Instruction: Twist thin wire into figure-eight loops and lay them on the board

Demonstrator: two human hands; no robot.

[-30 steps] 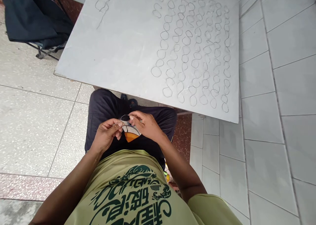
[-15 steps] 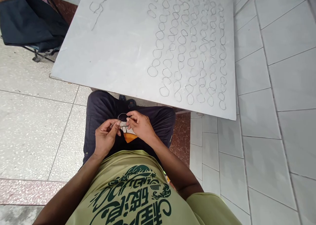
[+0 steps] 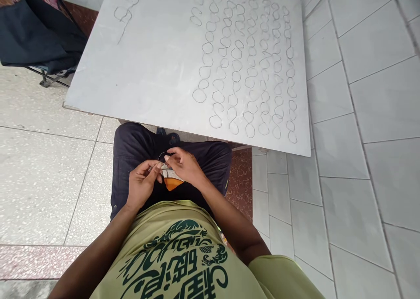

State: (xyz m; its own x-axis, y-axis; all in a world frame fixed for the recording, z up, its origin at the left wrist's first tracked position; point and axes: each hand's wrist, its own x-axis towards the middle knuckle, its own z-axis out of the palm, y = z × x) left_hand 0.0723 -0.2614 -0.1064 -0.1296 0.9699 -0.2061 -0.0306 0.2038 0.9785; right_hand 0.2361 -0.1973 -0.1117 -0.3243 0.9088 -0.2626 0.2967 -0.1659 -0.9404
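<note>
Above my lap, a thin curved wire [image 3: 160, 154] runs between both hands and forms a small loop. My left hand [image 3: 143, 180] pinches it with thumb and forefinger. My right hand [image 3: 185, 164] holds its other side, fingertips pressed together on it. The wire's ends are too fine to follow. On the table [image 3: 144, 80] in front of me lie several columns of thin wires bent into wavy loops [image 3: 215, 121]. More tangled wire [image 3: 123, 14] rests at the table's far left.
A dark folding chair [image 3: 39, 36] stands left of the table. White wall tiles [image 3: 348, 154] border the right side. Below my hands, an orange and grey patch [image 3: 173, 183] shows between my legs. The table's near edge lies just beyond my knees.
My right hand has drawn slightly closer to my left, and the wire loop between them looks narrower. The view has shifted a little, moving the table leftward in the picture.
</note>
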